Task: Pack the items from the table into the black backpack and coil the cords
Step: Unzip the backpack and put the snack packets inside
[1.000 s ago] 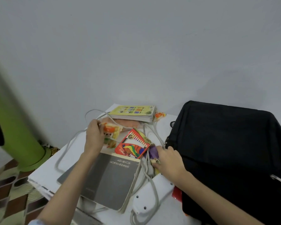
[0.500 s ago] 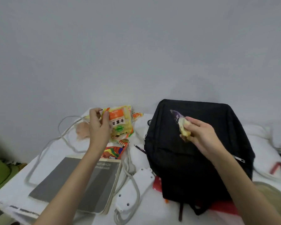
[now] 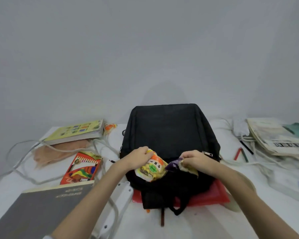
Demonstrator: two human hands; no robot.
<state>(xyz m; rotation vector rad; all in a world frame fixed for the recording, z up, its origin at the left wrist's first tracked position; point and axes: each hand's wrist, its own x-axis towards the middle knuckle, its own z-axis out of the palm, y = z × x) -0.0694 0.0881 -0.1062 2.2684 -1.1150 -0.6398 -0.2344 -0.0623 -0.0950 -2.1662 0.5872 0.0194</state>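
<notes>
The white table holds a black backpack in the middle. A gray book lies to its left. Over the backpack, the left hand grips a yellow snack bag. The right hand pinches a small purple packet.

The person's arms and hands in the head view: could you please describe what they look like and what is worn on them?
Both forearms are bare from the frame's lower edge to the wrists. No watch, bracelet, ring or glove shows on the left hand or the right hand. The only trace of clothing is a small pale edge, possibly a sleeve, at the bottom of the left arm. No markings are visible.
</notes>
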